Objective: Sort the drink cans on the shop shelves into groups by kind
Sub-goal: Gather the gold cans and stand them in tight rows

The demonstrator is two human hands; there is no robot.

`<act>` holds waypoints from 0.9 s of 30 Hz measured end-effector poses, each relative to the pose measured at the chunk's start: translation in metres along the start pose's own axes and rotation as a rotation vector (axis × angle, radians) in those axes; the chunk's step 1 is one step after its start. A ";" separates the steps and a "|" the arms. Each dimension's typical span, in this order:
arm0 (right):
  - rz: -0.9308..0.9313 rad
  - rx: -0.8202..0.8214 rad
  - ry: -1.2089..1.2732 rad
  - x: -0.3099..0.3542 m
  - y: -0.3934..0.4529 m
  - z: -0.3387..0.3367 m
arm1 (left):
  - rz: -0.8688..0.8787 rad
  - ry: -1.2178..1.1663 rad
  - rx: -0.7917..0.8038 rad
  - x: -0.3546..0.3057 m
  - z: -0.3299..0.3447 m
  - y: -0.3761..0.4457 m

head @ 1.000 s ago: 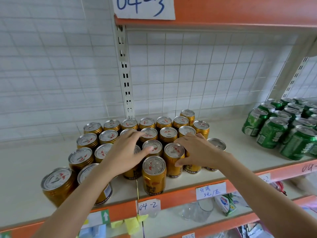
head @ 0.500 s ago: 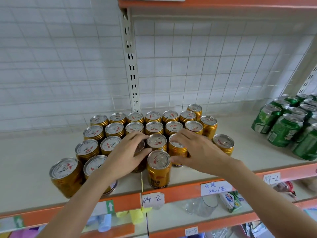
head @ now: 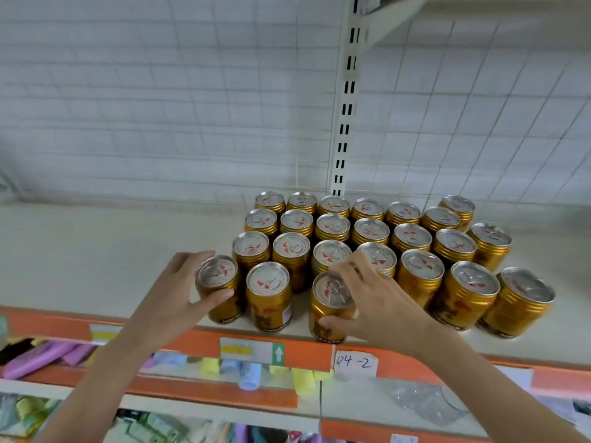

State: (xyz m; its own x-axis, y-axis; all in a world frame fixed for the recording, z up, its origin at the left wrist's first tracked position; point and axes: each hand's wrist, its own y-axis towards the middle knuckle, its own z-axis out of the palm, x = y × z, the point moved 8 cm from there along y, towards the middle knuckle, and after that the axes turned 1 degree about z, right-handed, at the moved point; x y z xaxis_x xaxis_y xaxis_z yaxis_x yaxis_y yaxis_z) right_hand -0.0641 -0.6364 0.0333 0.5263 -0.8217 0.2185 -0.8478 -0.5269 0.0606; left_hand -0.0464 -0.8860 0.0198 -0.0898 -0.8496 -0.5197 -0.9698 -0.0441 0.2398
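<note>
Gold drink cans (head: 371, 231) with silver pull-tab lids marked in red stand upright in tight rows on the cream shelf (head: 96, 251), from its back wire grid (head: 160, 91) to its orange front edge (head: 192, 342). The left hand (head: 179, 302) grips the front-left can (head: 219, 287) at the group's left end, fingers behind it and thumb across its front. The right hand (head: 371, 302) holds a front-row can (head: 331, 306) right at the shelf's front edge, above the paper label "04-2" (head: 355, 362); fingers curl over its lid, thumb low on its side. Half a second ago both hands lay over cans in the middle of the group, and green cans showed at the right; now the view has swung left, the green cans are out of sight, and each hand has a front can.
</note>
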 end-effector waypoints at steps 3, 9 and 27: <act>0.042 0.030 -0.026 0.001 0.003 0.000 | -0.076 -0.105 0.018 0.011 0.004 -0.001; -0.100 -0.163 -0.286 0.039 0.013 -0.019 | -0.035 -0.126 0.002 -0.002 0.005 0.003; 0.000 -0.083 -0.047 0.033 0.021 0.010 | 0.107 -0.079 0.059 -0.017 0.023 0.003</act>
State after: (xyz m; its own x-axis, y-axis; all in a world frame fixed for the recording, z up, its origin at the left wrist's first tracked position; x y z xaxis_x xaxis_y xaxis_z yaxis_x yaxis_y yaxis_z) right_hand -0.0642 -0.6770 0.0320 0.5275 -0.8318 0.1728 -0.8491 -0.5091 0.1412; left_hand -0.0530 -0.8594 0.0110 -0.2088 -0.8035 -0.5574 -0.9651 0.0772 0.2502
